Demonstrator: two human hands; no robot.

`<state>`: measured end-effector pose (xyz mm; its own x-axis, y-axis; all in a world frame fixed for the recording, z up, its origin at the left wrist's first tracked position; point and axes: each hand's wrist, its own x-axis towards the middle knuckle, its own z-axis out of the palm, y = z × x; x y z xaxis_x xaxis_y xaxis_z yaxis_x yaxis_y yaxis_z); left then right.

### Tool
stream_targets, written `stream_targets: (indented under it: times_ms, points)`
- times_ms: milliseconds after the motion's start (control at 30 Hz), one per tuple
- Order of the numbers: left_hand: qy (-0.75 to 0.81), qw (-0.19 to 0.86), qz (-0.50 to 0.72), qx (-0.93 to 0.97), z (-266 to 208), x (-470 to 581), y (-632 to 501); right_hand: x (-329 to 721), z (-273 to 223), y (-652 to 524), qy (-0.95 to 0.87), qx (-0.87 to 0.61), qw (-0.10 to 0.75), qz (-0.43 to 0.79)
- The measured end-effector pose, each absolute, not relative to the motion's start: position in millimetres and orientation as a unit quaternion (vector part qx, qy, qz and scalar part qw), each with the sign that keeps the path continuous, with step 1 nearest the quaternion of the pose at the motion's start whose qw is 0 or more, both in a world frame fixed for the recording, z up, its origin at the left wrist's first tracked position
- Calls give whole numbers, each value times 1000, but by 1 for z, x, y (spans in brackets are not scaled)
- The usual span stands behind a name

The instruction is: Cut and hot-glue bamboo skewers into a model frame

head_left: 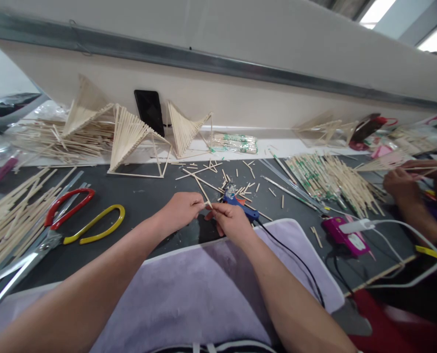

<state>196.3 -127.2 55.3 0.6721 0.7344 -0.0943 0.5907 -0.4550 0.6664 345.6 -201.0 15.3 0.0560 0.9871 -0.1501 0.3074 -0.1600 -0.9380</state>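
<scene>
Worktop: dark grey, one lilac cloth along its near edge; pale wall behind, one metal rail across it.
Hands: two, together at centre; left hand and right hand both pinched at the fingertips on the near end of one thin stick, which slants up and away above the worktop.
Stick frames: three twisted ones at left and centre, the middle one nearest; more at right, too blurred to count.
Tools: one blue glue gun just beside the right hand; one pair of scissors, one loop red, one yellow; one black phone leaning on the wall.
Cut pieces: dozens, scattered beyond the hands; exact count impossible.
Wrappers: one clear, green-printed packet with sticks inside; many green-marked sleeves at right, sticks within.
Co-worker: one person's hand, far right, at other sticks.
</scene>
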Motion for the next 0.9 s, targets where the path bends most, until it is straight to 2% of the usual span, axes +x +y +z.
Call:
stream_targets:
  times_ms: [900]
  points:
    - [383,355,113,845,56,195,-128,345,18,-201,-524,-621,373,448]
